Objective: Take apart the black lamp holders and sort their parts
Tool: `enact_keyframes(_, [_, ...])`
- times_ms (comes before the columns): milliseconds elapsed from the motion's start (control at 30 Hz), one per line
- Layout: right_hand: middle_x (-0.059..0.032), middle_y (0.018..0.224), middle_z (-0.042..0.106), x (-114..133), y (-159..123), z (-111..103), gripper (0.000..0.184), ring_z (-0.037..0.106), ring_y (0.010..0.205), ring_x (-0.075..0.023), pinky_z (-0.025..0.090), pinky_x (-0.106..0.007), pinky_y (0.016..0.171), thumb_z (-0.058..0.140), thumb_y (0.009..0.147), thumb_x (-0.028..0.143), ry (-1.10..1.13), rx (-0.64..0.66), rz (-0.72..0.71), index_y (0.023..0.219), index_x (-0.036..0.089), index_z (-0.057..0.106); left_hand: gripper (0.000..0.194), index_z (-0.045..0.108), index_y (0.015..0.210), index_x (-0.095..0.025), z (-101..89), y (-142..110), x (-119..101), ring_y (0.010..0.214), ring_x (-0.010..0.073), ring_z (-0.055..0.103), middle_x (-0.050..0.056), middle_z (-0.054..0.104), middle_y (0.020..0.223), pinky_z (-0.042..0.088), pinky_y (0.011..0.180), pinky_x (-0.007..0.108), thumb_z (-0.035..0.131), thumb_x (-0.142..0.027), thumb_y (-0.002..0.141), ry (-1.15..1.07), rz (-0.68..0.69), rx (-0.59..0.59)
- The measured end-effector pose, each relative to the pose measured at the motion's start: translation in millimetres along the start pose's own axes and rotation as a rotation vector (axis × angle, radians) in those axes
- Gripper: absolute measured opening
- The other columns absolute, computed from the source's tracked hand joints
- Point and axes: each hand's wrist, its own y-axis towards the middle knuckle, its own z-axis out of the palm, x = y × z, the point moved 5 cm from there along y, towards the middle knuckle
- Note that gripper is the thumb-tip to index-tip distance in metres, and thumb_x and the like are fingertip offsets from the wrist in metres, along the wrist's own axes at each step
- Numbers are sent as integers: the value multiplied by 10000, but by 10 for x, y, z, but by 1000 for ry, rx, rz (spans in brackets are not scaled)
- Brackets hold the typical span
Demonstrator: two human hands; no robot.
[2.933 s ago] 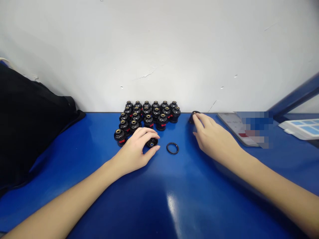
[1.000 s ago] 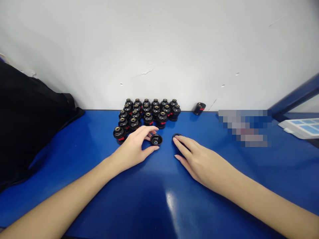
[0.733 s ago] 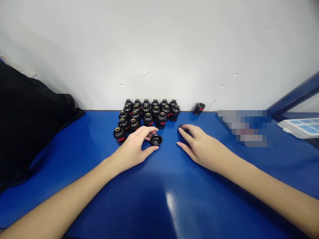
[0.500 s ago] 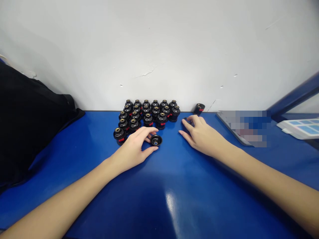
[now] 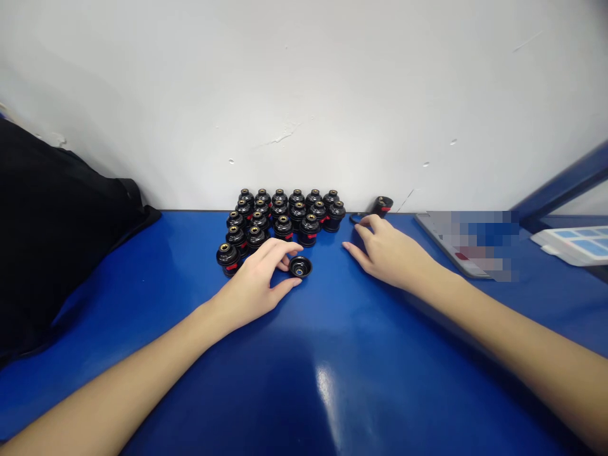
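My left hand [image 5: 256, 275] curves around a round black cap [image 5: 301, 267], its hollow side facing up, with thumb and fingers at the rim. My right hand [image 5: 387, 250] has its fingers apart, the thumb stretched out over the table. Its fingertips are at a thin black ring-shaped part [image 5: 356, 218], partly hidden by them. Behind that hand, a black cylindrical part with a red mark [image 5: 382, 206] stands against the wall. Several black domed parts [image 5: 284, 227] with brass-coloured centres and red marks stand in rows beyond my left hand.
The blue table [image 5: 266, 380] meets a pale wall [image 5: 304, 95] at the back. Black fabric [image 5: 61, 234] covers the far left. On the right lie a flat grey device [image 5: 439, 244], partly blurred, and a white case with blue panels [image 5: 577, 244]. A blue bar [image 5: 565, 174] slants behind them.
My right hand's fingers have shifted slightly, and more of the ring-shaped part shows beyond them. My left hand stays around the cap. The whole view has moved a little.
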Motion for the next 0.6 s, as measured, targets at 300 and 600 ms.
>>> enact_keyframes(300, [-305,1214,650,-92,107,71,668,608,1163,-409,519,-506,1024,325,1106,456,-78,-61,35,1433,-69,577,447,576,1380,-254,-4,-8,1,1061,168,695,50,618,1242,670,987,367,715,-143,969,-13,5,-3])
enact_keyframes(600, [-319,1189,689,-144,136,160,691,573,1142,-415,476,-515,976,269,1118,442,-184,-15,13,1364,-87,639,428,573,1382,-259,17,-6,10,1099,179,700,55,618,1261,680,1004,377,692,-151,986,-27,8,3])
